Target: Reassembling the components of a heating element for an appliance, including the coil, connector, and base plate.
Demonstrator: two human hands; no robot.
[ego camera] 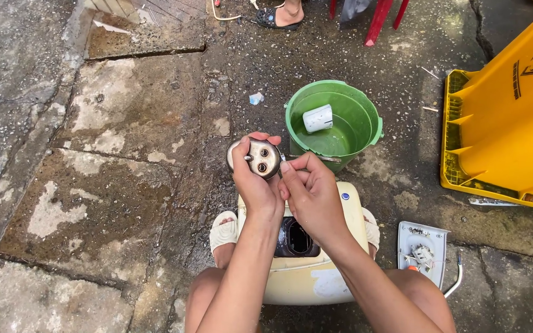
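Round grey metal flange plate [258,157] with two dark terminal holes, face up toward the camera, tilted, held above the cream water-heater tank, a thin metal rod [316,158] sticking out rightward from it over the green bucket rim.

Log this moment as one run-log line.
left hand: holds round metal flange | right hand: thin tool at flange | below: cream tank | ahead: green bucket

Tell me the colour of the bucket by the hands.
Green bucket, clearest in the head view.
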